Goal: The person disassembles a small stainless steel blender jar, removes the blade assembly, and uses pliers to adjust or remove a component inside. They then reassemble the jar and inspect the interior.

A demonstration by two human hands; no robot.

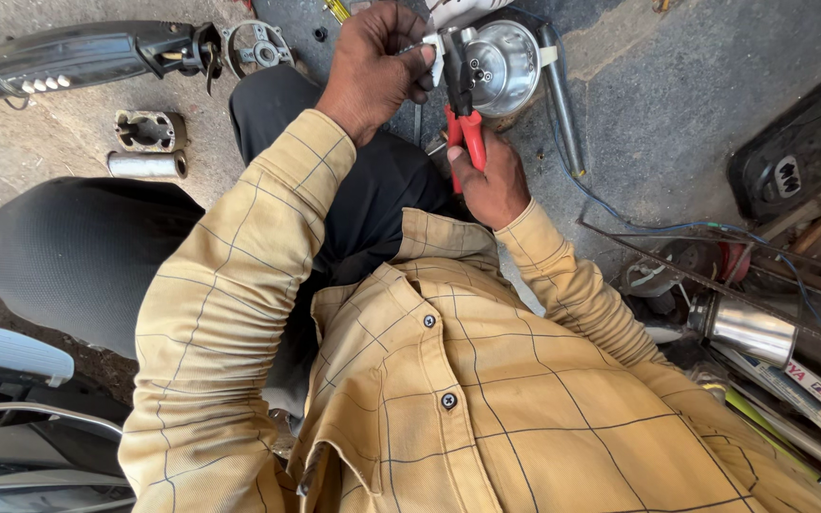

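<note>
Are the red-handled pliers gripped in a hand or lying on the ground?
Gripped: the right hand is wrapped around the red-handled pliers.

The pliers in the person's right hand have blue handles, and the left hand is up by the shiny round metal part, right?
Not quite. The head view shows that the pliers have red handles, not blue. The rest holds: the right hand grips them, and the left hand is up by the shiny round metal part.
</note>
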